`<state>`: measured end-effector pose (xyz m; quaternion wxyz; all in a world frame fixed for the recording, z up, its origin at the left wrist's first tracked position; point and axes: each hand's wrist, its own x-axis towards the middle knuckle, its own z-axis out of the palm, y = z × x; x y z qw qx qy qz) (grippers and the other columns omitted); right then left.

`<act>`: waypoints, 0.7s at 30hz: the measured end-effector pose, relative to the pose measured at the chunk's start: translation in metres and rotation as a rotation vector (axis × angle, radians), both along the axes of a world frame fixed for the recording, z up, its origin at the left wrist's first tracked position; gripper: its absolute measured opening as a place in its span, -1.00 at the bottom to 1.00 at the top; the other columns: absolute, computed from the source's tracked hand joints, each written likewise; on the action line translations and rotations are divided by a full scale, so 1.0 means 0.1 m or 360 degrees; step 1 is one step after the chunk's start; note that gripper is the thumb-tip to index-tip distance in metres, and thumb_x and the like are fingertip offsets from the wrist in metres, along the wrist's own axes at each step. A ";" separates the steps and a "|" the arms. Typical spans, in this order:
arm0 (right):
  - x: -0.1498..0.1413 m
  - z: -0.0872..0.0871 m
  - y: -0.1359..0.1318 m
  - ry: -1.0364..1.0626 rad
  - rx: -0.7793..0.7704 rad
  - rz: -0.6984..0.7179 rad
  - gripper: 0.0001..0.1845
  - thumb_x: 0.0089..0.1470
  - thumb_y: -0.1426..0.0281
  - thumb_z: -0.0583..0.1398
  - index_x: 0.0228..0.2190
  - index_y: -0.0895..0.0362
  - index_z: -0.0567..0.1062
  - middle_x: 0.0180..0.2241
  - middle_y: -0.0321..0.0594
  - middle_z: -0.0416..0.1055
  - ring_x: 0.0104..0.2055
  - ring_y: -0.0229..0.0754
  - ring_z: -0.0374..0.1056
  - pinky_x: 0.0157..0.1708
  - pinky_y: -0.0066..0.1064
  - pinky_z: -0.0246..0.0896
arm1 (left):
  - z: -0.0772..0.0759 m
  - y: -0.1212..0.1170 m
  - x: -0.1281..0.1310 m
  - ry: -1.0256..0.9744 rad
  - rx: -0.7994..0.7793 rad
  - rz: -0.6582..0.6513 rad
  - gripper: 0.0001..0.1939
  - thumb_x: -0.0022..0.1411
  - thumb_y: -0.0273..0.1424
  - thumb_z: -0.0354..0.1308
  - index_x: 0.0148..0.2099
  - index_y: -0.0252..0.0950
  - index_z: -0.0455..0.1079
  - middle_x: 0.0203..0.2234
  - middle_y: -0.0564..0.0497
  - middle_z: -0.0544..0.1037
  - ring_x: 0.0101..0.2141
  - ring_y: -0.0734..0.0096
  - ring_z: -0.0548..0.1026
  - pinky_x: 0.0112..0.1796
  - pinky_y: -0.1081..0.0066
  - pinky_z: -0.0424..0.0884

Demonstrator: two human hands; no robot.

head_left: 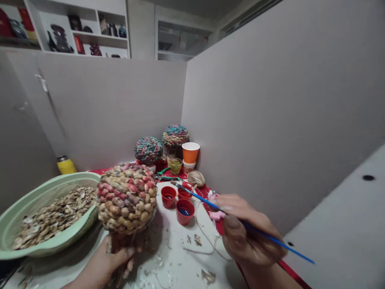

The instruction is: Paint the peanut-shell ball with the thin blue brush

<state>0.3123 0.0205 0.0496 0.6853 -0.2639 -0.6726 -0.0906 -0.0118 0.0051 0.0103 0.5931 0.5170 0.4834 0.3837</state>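
My left hand (118,255) is wrapped round the stem beneath a ball covered in peanut shells (126,198), holding it upright over the table. Some of its shells are red or dark, the rest plain tan. Between the thumb and fingers of my right hand (249,228) is a blue paintbrush (198,196), its bristles pointing left toward the small cups. Three red cups stand there: a left cup (168,196), a front cup (185,211) with dark liquid, and one behind (185,192), partly covered by the brush.
A green basket (69,237) of shells stands left, a yellow bottle (66,165) behind it. Two painted shell balls (148,150) (175,135), an orange paper cup (190,153), green-handled pliers (167,177) and a twine ball (195,178) sit by the grey partitions. Shell bits litter the white board (177,265).
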 end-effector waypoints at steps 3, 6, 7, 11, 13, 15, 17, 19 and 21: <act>0.08 0.19 -0.08 -0.0009 -0.0016 -0.0123 -0.85 0.26 0.50 0.25 -0.18 0.04 0.58 -0.35 -0.22 0.64 -0.33 -0.10 0.61 -0.27 -0.22 0.58 | -0.02 0.05 -0.03 0.0046 0.0089 -0.0075 -0.41 0.00 0.16 0.44 -0.35 -0.32 0.53 -0.68 0.04 0.47 -0.62 0.45 0.34 -0.61 0.50 0.24; 0.16 0.27 -0.10 -0.0164 -0.0379 -0.0208 -0.84 0.28 0.53 0.23 -0.25 0.05 0.59 -0.38 -0.27 0.63 -0.38 -0.20 0.58 -0.31 -0.39 0.52 | 0.01 0.04 -0.01 0.0136 0.0136 -0.0018 -0.43 0.02 0.15 0.43 -0.48 -0.29 0.48 -0.70 0.04 0.46 -0.65 0.48 0.28 -0.63 0.49 0.18; 0.18 0.27 -0.09 -0.0220 -0.0500 -0.0208 -0.85 0.29 0.51 0.22 -0.27 0.05 0.59 -0.38 -0.26 0.63 -0.37 -0.20 0.58 -0.30 -0.41 0.51 | 0.03 0.02 0.01 0.0180 0.0125 0.0018 -0.43 0.03 0.14 0.43 -0.51 -0.28 0.46 -0.71 0.04 0.46 -0.66 0.49 0.25 -0.64 0.49 0.14; 0.24 0.19 0.00 -0.0516 -0.0841 -0.0140 -0.76 0.35 0.38 0.17 -0.34 0.08 0.60 -0.29 -0.17 0.68 -0.30 -0.15 0.61 -0.20 -0.35 0.55 | 0.11 -0.05 0.07 0.0251 0.0130 0.0140 -0.41 -0.03 0.19 0.43 -0.56 -0.26 0.48 -0.73 0.05 0.45 -0.65 0.45 0.28 -0.62 0.46 0.16; 0.25 0.14 0.07 -0.0672 -0.0964 -0.0150 -0.70 0.38 0.37 0.12 -0.33 0.09 0.61 -0.24 -0.13 0.69 -0.25 -0.15 0.62 -0.16 -0.32 0.54 | 0.12 -0.05 0.08 0.0257 0.0152 0.0199 -0.40 -0.08 0.22 0.44 -0.53 -0.25 0.50 -0.74 0.06 0.45 -0.63 0.41 0.30 -0.58 0.44 0.23; 0.25 0.09 0.14 -0.0783 -0.1039 -0.0161 -0.70 0.38 0.38 0.11 -0.31 0.09 0.61 -0.20 -0.12 0.69 -0.19 -0.14 0.63 -0.13 -0.31 0.52 | 0.12 -0.04 0.08 0.0293 0.0139 0.0209 -0.39 -0.07 0.23 0.43 -0.50 -0.26 0.51 -0.73 0.06 0.46 -0.63 0.42 0.30 -0.58 0.44 0.22; 0.25 0.04 0.20 -0.0850 -0.1064 -0.0153 -0.73 0.36 0.39 0.13 -0.32 0.08 0.61 -0.20 -0.13 0.69 -0.17 -0.12 0.62 -0.14 -0.30 0.51 | 0.11 -0.04 0.07 0.0336 0.0091 0.0179 -0.40 -0.04 0.21 0.42 -0.47 -0.27 0.51 -0.72 0.04 0.48 -0.66 0.46 0.26 -0.61 0.47 0.14; 0.24 -0.01 0.25 -0.0890 -0.1071 -0.0146 -0.74 0.34 0.40 0.14 -0.36 0.08 0.59 -0.24 -0.14 0.68 -0.21 -0.11 0.62 -0.18 -0.31 0.49 | 0.09 -0.04 0.07 0.0307 0.0033 0.0140 -0.42 -0.02 0.18 0.43 -0.46 -0.28 0.49 -0.71 0.03 0.51 -0.68 0.50 0.23 -0.63 0.50 0.09; 0.24 -0.07 0.29 -0.0918 -0.1071 -0.0143 -0.76 0.32 0.42 0.14 -0.35 0.08 0.58 -0.30 -0.16 0.67 -0.28 -0.11 0.60 -0.25 -0.31 0.47 | 0.07 -0.04 0.07 0.0196 -0.0014 0.0102 -0.42 -0.02 0.16 0.45 -0.45 -0.28 0.46 -0.71 0.03 0.51 -0.68 0.51 0.25 -0.64 0.51 0.10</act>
